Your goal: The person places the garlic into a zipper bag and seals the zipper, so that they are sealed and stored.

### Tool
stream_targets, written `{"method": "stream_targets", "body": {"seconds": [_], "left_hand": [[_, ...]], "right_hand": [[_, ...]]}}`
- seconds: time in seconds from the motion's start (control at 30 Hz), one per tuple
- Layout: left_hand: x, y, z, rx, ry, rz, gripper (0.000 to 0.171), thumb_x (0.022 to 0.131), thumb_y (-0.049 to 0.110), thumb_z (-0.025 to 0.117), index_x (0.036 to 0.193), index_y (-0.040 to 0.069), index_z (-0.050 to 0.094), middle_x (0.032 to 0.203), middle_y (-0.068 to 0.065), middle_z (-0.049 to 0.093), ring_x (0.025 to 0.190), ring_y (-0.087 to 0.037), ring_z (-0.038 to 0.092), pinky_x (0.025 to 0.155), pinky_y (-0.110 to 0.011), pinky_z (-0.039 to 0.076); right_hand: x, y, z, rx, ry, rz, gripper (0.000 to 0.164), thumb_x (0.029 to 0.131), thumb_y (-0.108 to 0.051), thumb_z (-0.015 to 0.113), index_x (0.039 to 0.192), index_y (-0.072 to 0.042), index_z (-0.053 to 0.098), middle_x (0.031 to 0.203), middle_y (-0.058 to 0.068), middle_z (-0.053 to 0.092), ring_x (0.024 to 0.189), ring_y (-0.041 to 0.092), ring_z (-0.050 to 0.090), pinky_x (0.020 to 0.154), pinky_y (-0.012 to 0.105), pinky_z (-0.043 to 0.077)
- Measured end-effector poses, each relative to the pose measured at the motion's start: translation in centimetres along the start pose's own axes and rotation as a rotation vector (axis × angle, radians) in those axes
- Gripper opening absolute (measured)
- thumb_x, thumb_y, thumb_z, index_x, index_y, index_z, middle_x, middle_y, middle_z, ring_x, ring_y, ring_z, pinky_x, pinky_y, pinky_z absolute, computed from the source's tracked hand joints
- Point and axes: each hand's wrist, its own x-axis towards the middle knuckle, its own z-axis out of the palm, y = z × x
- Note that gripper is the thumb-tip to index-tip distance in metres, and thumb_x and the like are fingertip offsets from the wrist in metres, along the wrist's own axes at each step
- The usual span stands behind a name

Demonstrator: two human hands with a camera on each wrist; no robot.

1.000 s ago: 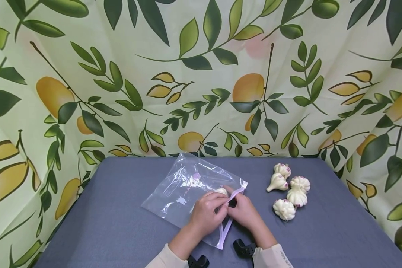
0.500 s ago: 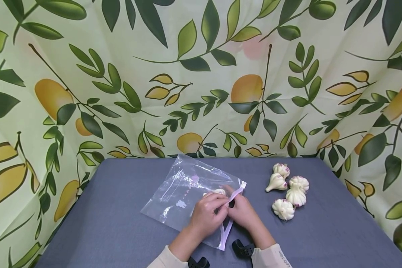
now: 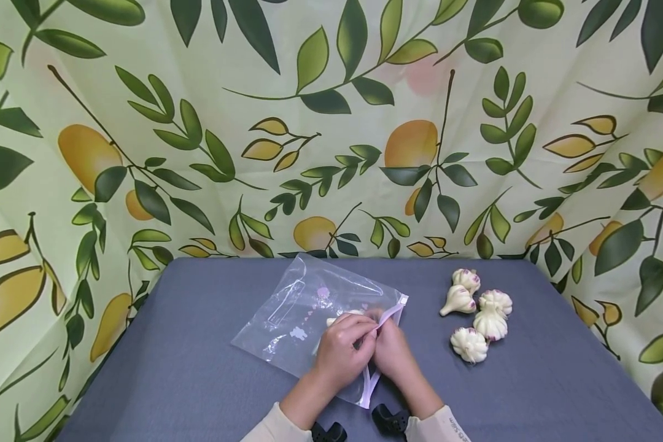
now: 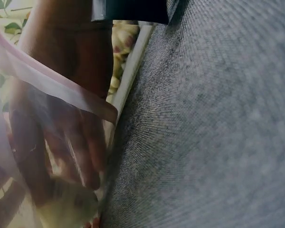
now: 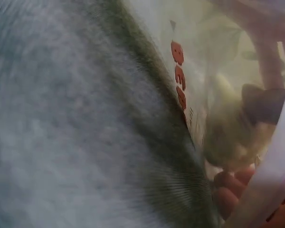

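A clear zip bag point(image 3: 287, 313) with a pink zip strip point(image 3: 391, 313) lies on the table, its mouth toward the right. My left hand point(image 3: 339, 350) pinches the edge of this mouth. Through the opening my right hand point(image 3: 392, 350) reaches into the bag, partly hidden by the strip and the left hand. Inside the bag a garlic bulb point(image 5: 228, 133) sits between the right hand's fingers. The left wrist view shows those fingers point(image 4: 88, 147) behind the plastic, at the bulb. In the head view only a pale piece of the bulb shows past the left hand.
Several garlic bulbs point(image 3: 490, 322) lie in a loose group on the right of the grey-blue table point(image 3: 188, 368). A curtain printed with leaves and fruit point(image 3: 331, 153) stands around the back and sides. Black wrist mounts point(image 3: 389, 420) are near the sleeves.
The right hand has gone slightly farther left into the bag, and the garlic bulb has moved left, deeper inside. The left hand stays nearly in place at the bag's mouth.
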Motion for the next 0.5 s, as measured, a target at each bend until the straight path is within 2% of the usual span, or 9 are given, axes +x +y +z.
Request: {"method": "stream_targets", "body": {"seconds": [0.13, 0.2, 0.37, 0.5], "left_hand": [[0.0, 0.0, 0.0, -0.004, 0.010, -0.004, 0.017, 0.077, 0.003, 0.067, 0.089, 0.008, 0.078, 0.089, 0.001, 0.074, 0.086, -0.015, 0.069, 0.083, -0.022, 0.055], [0.0, 0.1, 0.0, -0.008, 0.012, -0.009, 0.018, 0.077, 0.003, 0.067, 0.090, 0.008, 0.078, 0.090, 0.001, 0.074, 0.086, -0.015, 0.069, 0.082, -0.022, 0.055], [0.0, 0.1, -0.1, 0.001, 0.008, -0.028, 0.016, 0.078, 0.004, 0.068, 0.089, 0.009, 0.078, 0.089, 0.002, 0.074, 0.085, -0.013, 0.069, 0.083, -0.022, 0.055], [0.0, 0.0, -0.1, 0.017, 0.012, -0.051, 0.014, 0.078, 0.005, 0.068, 0.087, 0.010, 0.078, 0.088, 0.003, 0.074, 0.085, -0.012, 0.069, 0.082, -0.021, 0.055]], "right_hand": [[-0.2, -0.2, 0.2, -0.015, -0.007, -0.033, 0.023, 0.084, -0.003, 0.063, 0.106, -0.008, 0.068, 0.100, 0.007, 0.072, 0.093, 0.026, 0.070, 0.083, 0.042, 0.055], [-0.3, -0.4, 0.2, 0.007, -0.028, -0.018, 0.019, 0.085, -0.002, 0.061, 0.101, -0.005, 0.069, 0.095, 0.007, 0.072, 0.087, 0.023, 0.069, 0.079, 0.040, 0.056], [-0.7, -0.9, 0.3, 0.147, -0.143, 0.053, 0.014, 0.090, 0.000, 0.054, 0.086, 0.000, 0.067, 0.076, 0.005, 0.066, 0.069, 0.010, 0.057, 0.065, 0.027, 0.051], [-1.1, -1.3, 0.6, 0.266, -0.224, 0.097, 0.017, 0.098, -0.007, 0.051, 0.097, 0.001, 0.066, 0.085, 0.005, 0.067, 0.076, 0.006, 0.057, 0.073, 0.022, 0.050]]}}
